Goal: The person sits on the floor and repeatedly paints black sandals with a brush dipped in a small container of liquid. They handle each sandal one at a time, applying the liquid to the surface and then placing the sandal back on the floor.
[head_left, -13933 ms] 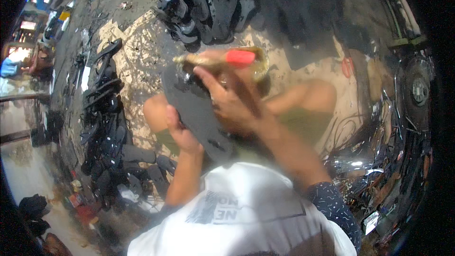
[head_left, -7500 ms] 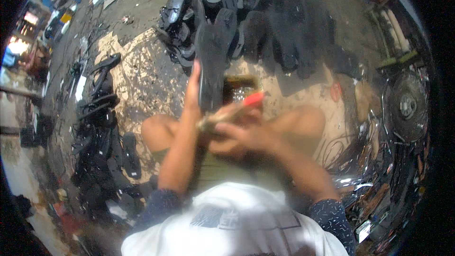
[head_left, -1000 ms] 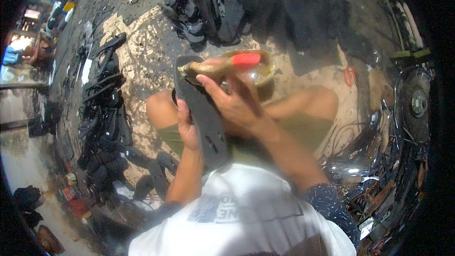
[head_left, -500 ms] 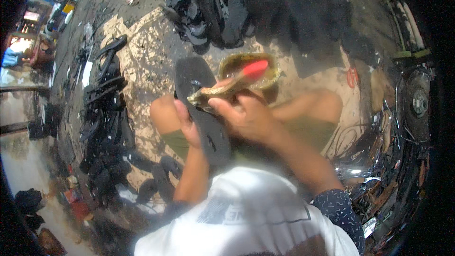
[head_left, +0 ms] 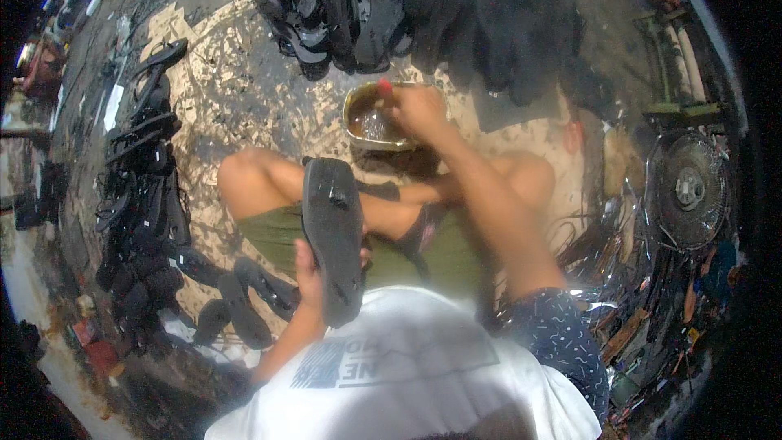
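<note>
My left hand point(head_left: 306, 273) grips a black sandal sole point(head_left: 332, 228) near its lower end, thumb on one side and fingers on the other. The sole is held up above my lap, its flat face toward me. Beyond my crossed legs stands a crusted yellowish pot point(head_left: 350, 118) with shiny brown liquid in it. Over the pot's right side my right hand point(head_left: 419, 114) is closed around a brush with a red part point(head_left: 384, 88) showing past the fingers. The brush's other end is hidden.
Black sandals point(head_left: 354, 12) are piled beyond the pot, and more sandals point(head_left: 155, 147) line the left side. Dark sheets point(head_left: 513, 33) lie at the far right. A fan point(head_left: 689, 186) and clutter stand on the right. Several loose soles point(head_left: 240, 301) lie at my near left.
My right hand has moved from the sole out to the pot, taking the brush with it. My left hand has drawn the sole nearer, and its face now shows more fully.
</note>
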